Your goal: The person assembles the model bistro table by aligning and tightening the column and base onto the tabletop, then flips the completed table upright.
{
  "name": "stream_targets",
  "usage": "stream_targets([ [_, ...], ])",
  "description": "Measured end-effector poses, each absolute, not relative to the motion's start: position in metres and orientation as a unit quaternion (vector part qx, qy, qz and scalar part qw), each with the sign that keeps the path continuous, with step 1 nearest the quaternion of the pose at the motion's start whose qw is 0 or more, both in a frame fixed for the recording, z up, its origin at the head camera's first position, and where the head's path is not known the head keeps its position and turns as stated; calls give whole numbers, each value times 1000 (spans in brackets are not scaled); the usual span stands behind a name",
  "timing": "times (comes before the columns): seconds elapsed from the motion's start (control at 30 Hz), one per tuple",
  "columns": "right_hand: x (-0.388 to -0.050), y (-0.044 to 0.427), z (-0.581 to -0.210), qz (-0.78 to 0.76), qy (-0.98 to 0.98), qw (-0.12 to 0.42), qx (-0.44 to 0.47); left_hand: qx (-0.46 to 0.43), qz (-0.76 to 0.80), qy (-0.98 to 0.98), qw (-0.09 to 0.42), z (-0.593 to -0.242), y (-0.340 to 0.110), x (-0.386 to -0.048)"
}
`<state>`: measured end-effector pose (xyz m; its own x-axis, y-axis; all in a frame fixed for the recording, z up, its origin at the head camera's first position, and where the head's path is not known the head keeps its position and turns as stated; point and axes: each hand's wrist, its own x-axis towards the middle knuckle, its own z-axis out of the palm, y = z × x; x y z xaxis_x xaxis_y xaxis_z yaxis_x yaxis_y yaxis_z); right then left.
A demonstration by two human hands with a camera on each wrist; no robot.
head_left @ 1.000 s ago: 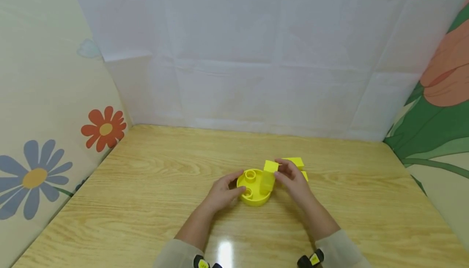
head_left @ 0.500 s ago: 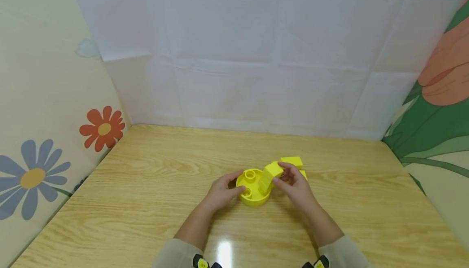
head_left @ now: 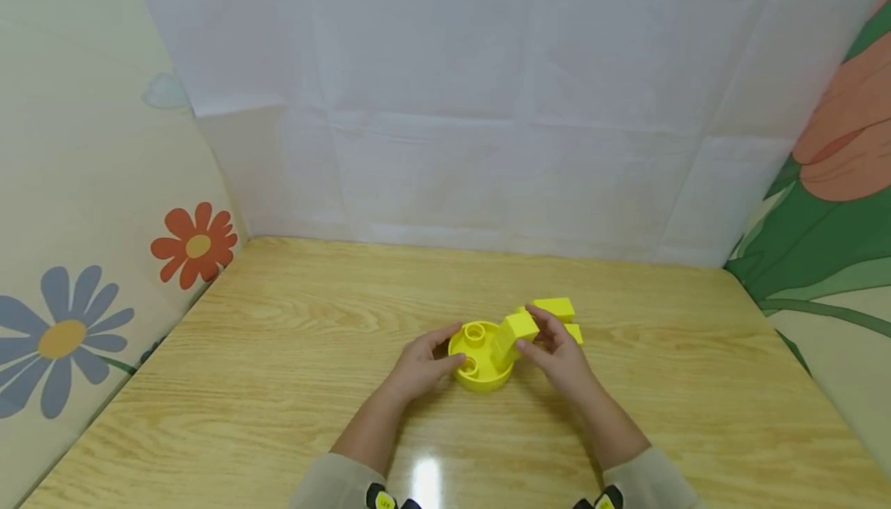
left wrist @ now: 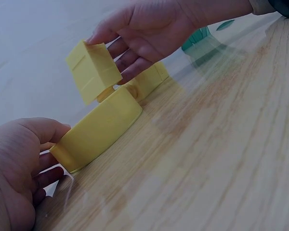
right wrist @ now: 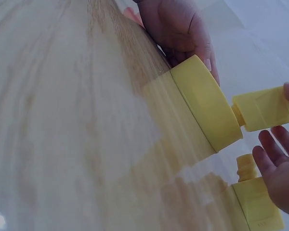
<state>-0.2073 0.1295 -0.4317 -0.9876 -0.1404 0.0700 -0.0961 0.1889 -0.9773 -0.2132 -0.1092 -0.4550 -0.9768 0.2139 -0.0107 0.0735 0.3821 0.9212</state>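
A round yellow base (head_left: 485,383) with a raised rim and ring-shaped sockets lies flat on the table. My left hand (head_left: 423,366) grips its left side, thumb and fingers at the rim. Above the right side of this base stands a yellow block (head_left: 516,331), its upper end pinched by my right hand (head_left: 562,356). In the left wrist view the block (left wrist: 93,70) leans a little, and a narrow peg under it meets the base (left wrist: 102,126). How deep the peg sits is hidden behind the rim. The right wrist view shows the block (right wrist: 265,108) joined to the base in line.
Behind my right hand lie two more yellow blocks, one farther back (head_left: 555,308) and one nearer (head_left: 574,333). A block with a threaded peg (right wrist: 257,204) shows beside my right fingers. White cloth (head_left: 445,145) hangs along the table's (head_left: 278,323) back edge.
The block has turned and tilted slightly to the right between my right fingers, over the same spot on the base. My left hand and the base have stayed in place.
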Motion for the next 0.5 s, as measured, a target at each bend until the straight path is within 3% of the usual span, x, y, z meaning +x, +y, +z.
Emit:
stream_targets([
  [0.5,-202,129,-428,-671,739,31,-50,86,541,834,63,-454,-110,-213],
])
